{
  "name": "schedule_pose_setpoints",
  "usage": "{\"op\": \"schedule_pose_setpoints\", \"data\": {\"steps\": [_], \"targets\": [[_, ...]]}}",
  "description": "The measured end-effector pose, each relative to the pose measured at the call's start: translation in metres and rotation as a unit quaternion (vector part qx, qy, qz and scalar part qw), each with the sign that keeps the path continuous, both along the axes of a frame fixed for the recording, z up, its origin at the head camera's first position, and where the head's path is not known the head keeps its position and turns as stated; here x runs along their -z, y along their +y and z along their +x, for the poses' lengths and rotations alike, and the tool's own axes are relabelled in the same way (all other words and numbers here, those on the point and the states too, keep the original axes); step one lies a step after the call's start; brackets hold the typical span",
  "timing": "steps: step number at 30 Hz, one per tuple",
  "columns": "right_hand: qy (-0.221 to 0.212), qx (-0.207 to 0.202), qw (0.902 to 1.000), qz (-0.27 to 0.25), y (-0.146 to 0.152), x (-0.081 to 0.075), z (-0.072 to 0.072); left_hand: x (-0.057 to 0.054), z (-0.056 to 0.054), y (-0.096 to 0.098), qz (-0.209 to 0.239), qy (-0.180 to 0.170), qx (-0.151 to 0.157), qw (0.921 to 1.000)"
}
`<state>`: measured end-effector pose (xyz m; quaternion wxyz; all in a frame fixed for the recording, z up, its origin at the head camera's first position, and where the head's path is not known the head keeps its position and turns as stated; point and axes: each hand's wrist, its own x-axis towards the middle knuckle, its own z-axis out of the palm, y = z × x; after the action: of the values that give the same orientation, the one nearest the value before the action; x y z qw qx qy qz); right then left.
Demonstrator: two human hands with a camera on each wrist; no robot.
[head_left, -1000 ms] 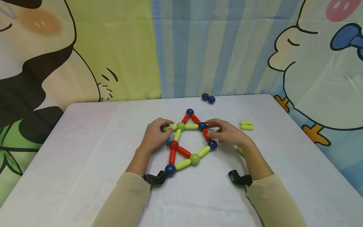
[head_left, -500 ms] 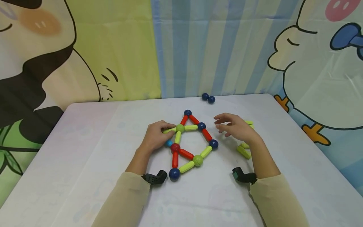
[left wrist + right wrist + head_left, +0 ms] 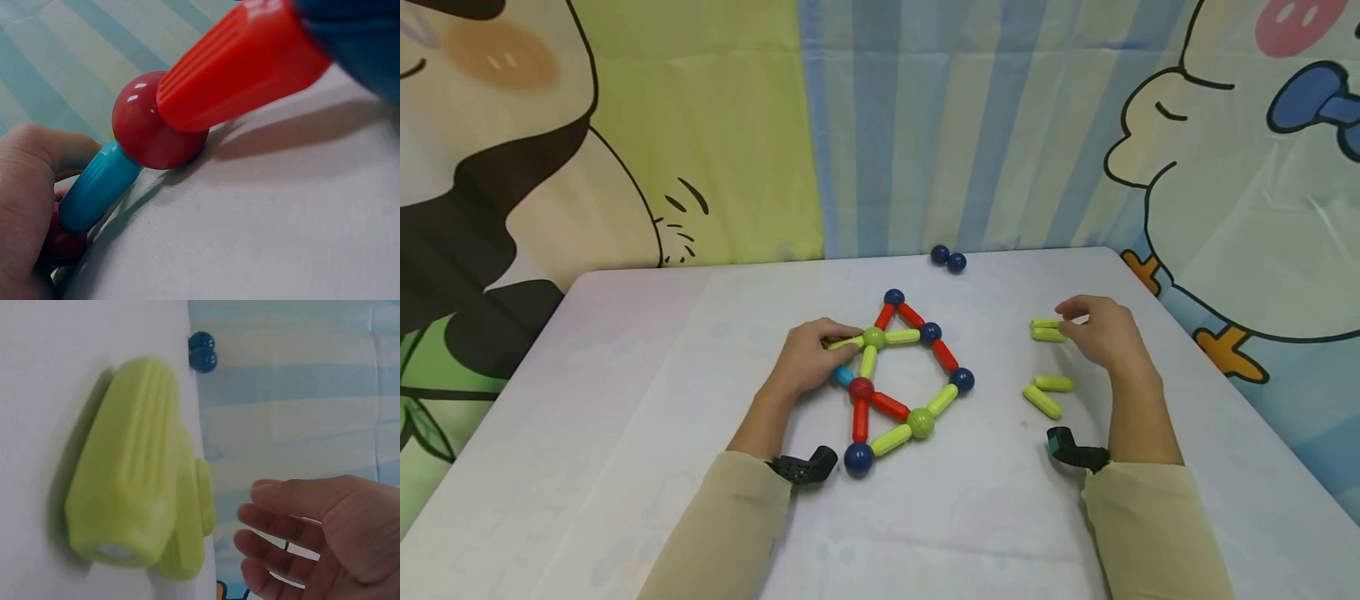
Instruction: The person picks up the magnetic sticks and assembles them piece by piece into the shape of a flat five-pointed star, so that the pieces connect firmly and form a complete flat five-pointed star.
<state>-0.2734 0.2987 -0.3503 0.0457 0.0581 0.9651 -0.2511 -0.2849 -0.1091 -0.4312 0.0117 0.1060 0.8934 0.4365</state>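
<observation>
A flat frame of magnetic rods and balls lies on the table, with red and lime rods joining dark blue, lime and red balls. My left hand (image 3: pixel 808 357) grips its left corner, thumb and fingers around a dark red ball (image 3: pixel 67 245) at the end of a light blue rod (image 3: pixel 100 186). That ball is hidden in the head view. A red ball (image 3: pixel 861 388) joins the rod's other end. My right hand (image 3: pixel 1108 333), fingers loosely bent and holding nothing, hovers beside two lime rods (image 3: pixel 1048 335) lying side by side. Nearer me lie two more, including a slanted lime rod (image 3: pixel 1042 402).
Two loose dark blue balls (image 3: pixel 947 259) rest together at the table's back edge. The white-covered table (image 3: pixel 647 400) ends at a printed cartoon curtain (image 3: pixel 895 125). A black camera (image 3: pixel 808 467) is strapped to the left wrist, another camera (image 3: pixel 1075 450) to the right.
My right hand has let go of the frame's right side and moved right to the loose lime rods. The frame has shifted slightly toward me, while my left hand stays at its left corner.
</observation>
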Motion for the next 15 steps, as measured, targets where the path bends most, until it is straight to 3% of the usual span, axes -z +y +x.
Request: {"op": "schedule_pose_setpoints", "data": {"steps": [6, 15], "targets": [[-0.062, -0.020, 0.9974, 0.029, 0.002, 0.010, -0.006, 0.001, 0.000, -0.001, -0.001, 0.002, 0.001, 1.0000], [-0.107, -0.078, 0.9909, 0.024, -0.010, 0.018, -0.010, 0.000, 0.000, -0.001, 0.003, 0.007, 0.002, 1.0000]]}}
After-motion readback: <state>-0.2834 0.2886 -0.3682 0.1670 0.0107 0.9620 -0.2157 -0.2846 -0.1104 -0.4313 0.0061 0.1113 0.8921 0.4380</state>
